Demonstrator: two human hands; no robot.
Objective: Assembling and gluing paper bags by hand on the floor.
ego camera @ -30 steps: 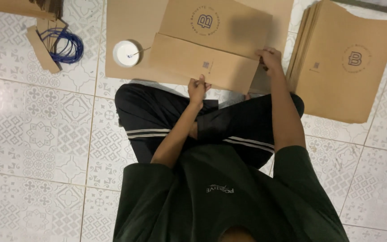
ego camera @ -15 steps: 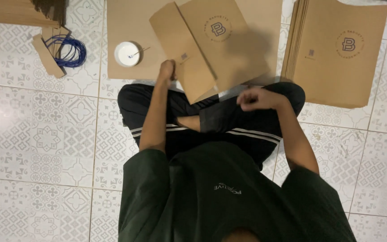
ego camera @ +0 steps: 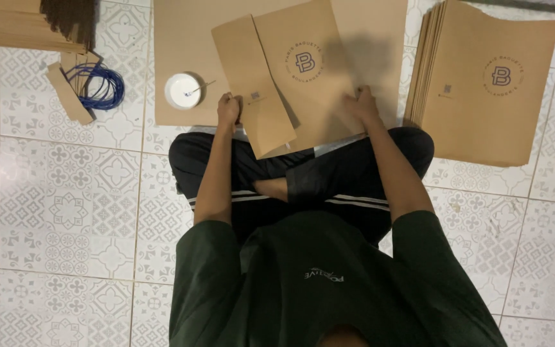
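The brown paper bag lies flat at upper centre, light, floppy, best pinched at its edges. The left hand grips its folded flap; the right hand presses its lower corner. A stack of bags sits right.

The bag is brown paper, smooth and matt (like the stack beside it); the floor is shiny tile.
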